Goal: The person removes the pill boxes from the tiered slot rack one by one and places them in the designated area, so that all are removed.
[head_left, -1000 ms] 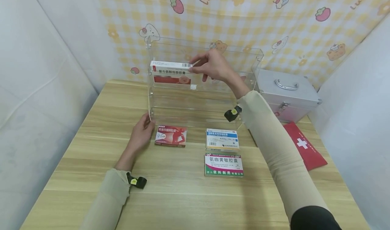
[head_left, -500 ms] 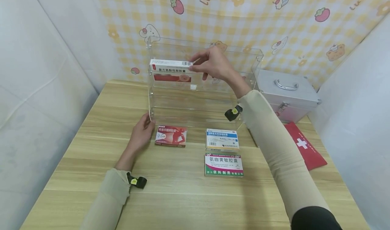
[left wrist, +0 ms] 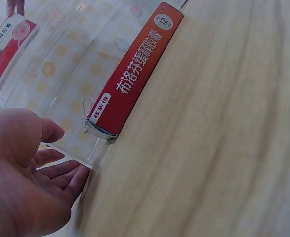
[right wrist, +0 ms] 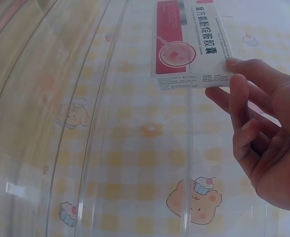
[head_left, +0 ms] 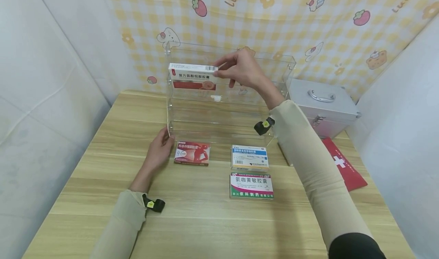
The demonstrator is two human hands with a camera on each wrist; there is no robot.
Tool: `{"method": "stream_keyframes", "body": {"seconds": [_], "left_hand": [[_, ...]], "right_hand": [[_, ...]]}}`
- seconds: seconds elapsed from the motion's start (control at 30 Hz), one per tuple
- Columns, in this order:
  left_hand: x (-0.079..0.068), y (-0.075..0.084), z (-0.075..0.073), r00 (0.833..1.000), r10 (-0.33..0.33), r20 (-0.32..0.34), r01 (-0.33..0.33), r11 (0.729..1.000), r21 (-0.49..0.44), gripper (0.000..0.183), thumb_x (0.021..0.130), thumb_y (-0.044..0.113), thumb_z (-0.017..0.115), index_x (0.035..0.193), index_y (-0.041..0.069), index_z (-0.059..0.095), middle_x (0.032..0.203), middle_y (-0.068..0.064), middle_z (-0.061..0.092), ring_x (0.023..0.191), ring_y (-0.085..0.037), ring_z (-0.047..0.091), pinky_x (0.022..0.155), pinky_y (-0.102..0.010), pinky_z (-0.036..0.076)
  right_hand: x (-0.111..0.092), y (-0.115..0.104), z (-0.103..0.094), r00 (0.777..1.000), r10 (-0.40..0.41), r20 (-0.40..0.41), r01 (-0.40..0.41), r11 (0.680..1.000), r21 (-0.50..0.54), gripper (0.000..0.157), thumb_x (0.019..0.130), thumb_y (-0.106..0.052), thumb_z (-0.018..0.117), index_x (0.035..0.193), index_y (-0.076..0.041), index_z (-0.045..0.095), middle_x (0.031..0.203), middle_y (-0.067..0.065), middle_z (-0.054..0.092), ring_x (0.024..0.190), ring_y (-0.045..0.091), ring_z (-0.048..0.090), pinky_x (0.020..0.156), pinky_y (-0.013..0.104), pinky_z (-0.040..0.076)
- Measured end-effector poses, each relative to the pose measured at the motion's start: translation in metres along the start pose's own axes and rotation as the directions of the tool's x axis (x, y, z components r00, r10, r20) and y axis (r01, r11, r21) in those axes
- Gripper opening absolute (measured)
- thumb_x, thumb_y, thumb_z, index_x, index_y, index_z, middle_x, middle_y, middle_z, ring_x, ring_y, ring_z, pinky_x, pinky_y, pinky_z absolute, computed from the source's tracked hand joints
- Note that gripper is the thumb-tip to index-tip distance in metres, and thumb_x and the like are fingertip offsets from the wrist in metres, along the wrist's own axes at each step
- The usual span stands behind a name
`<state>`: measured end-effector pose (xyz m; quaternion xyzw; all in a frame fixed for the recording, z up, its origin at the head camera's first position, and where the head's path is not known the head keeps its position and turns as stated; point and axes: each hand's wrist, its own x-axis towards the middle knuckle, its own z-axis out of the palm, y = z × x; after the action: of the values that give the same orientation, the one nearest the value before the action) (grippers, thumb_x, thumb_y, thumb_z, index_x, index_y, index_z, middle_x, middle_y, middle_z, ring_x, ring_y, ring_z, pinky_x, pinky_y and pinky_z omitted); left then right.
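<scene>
My right hand [head_left: 241,69] pinches the right end of a white and red medicine box [head_left: 192,76] between thumb and fingers. This box stands at the left of an upper tier of a clear acrylic display rack [head_left: 223,116], its lower part behind the tier's clear front lip. At the rack's lower left front corner, my left hand [head_left: 160,148] grips the side panel, thumb to the front. Just right of that hand, a red medicine box [head_left: 192,153] lies on the table; its printed side and a crumpled end flap show in the left wrist view.
A white and blue medicine box [head_left: 250,158] and a green and white one [head_left: 252,185] lie in front of the rack. To the right are a silver case [head_left: 322,102] and a red pouch [head_left: 344,165] with a white cross, partly behind my right sleeve. A checked cloth [head_left: 219,18] hangs behind.
The white and red box has risen slightly at its top edge, and my right hand has shifted a little up and right with it. My left hand stays put on the rack.
</scene>
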<state>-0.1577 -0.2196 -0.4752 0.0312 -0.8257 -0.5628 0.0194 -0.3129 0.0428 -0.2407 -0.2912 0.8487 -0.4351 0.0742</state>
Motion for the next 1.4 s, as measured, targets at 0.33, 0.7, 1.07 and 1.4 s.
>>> {"method": "stream_keyframes", "body": {"seconds": [0.33, 0.7, 1.07, 1.4], "left_hand": [[0.0, 0.0, 0.0, 1.0, -0.002, -0.001, 0.002, 1.0, 0.003, 0.053, 0.104, 0.022, 0.047, 0.153, 0.007, 0.03, 0.149, -0.022, 0.039, 0.134, -0.035, 0.043, 0.11, -0.046, 0.037], [0.0, 0.001, 0.001, 1.0, -0.009, 0.0, 0.009, 1.0, -0.004, 0.053, 0.104, 0.023, 0.047, 0.153, 0.009, 0.03, 0.15, -0.021, 0.039, 0.134, -0.034, 0.042, 0.11, -0.045, 0.038], [0.001, 0.0, 0.001, 1.0, -0.006, -0.001, 0.006, 1.0, 0.002, 0.053, 0.104, 0.023, 0.047, 0.153, 0.009, 0.03, 0.149, -0.021, 0.039, 0.134, -0.034, 0.042, 0.11, -0.046, 0.038], [0.001, -0.002, 0.002, 1.0, -0.002, 0.005, 0.002, 1.0, -0.018, 0.054, 0.104, 0.024, 0.047, 0.153, 0.01, 0.03, 0.15, -0.021, 0.038, 0.135, -0.034, 0.041, 0.111, -0.046, 0.036]], "right_hand": [[-0.002, -0.008, -0.006, 0.998, 0.058, -0.015, -0.058, 0.998, -0.004, 0.026, 0.083, -0.021, 0.08, 0.106, -0.01, 0.075, 0.096, 0.006, 0.074, 0.059, 0.027, 0.064, 0.046, 0.031, 0.055], [-0.003, -0.011, -0.011, 0.998, 0.061, -0.031, -0.06, 0.998, 0.029, 0.027, 0.083, -0.021, 0.08, 0.107, -0.009, 0.075, 0.097, 0.007, 0.074, 0.057, 0.027, 0.063, 0.043, 0.029, 0.052], [-0.016, -0.034, -0.013, 0.998, 0.047, -0.051, -0.047, 0.999, -0.002, 0.023, 0.087, -0.015, 0.076, 0.108, -0.005, 0.074, 0.099, 0.01, 0.074, 0.057, 0.029, 0.064, 0.044, 0.029, 0.053], [-0.017, -0.039, -0.016, 0.998, 0.016, -0.064, -0.014, 0.999, 0.029, 0.025, 0.085, -0.012, 0.078, 0.108, -0.003, 0.074, 0.098, 0.012, 0.074, 0.061, 0.027, 0.065, 0.043, 0.028, 0.053]]}}
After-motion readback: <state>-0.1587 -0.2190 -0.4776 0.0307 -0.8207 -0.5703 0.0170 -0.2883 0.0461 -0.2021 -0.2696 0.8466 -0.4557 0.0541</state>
